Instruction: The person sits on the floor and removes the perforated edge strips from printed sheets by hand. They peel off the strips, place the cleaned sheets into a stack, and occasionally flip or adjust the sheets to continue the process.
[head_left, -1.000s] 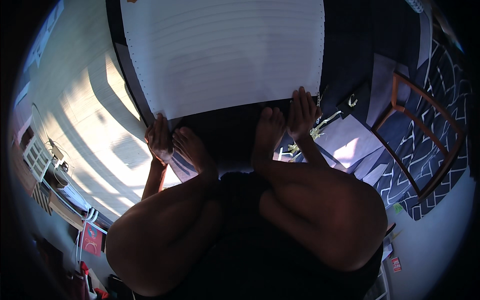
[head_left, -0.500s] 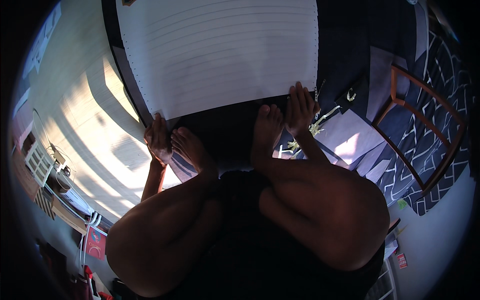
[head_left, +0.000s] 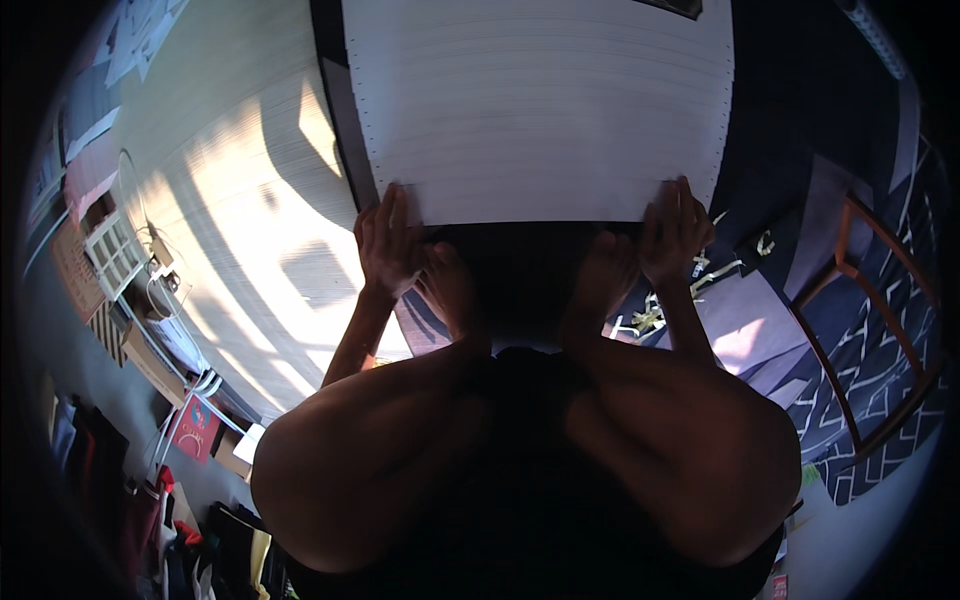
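A large white sheet (head_left: 545, 130) with faint cross lines and small dark dots along both side edges lies on a dark surface in front of me. My left hand (head_left: 388, 240) is at its near left corner, fingers stretched forward and fingertips on the sheet. At the near right corner, my right hand (head_left: 677, 232) lies with extended fingers over the sheet's edge. Neither hand shows anything held. My bare feet are just inside the hands, below the sheet's near edge, partly in shadow. A dark object (head_left: 672, 6) shows at the sheet's far edge, cut off by the picture.
Sunlit floor (head_left: 235, 215) stretches to the left, toward a white rack (head_left: 115, 250) and boxes. Yellowish curled strips (head_left: 652, 315) lie by my right wrist, near grey flat pieces (head_left: 750, 320). A brown wooden frame (head_left: 850, 268) stands over patterned dark cloth (head_left: 895, 400) at right.
The whole view has shifted, so the sheet appears farther right and straighter. My left hand's fingers reach further onto the sheet. My right hand stays by the near right corner.
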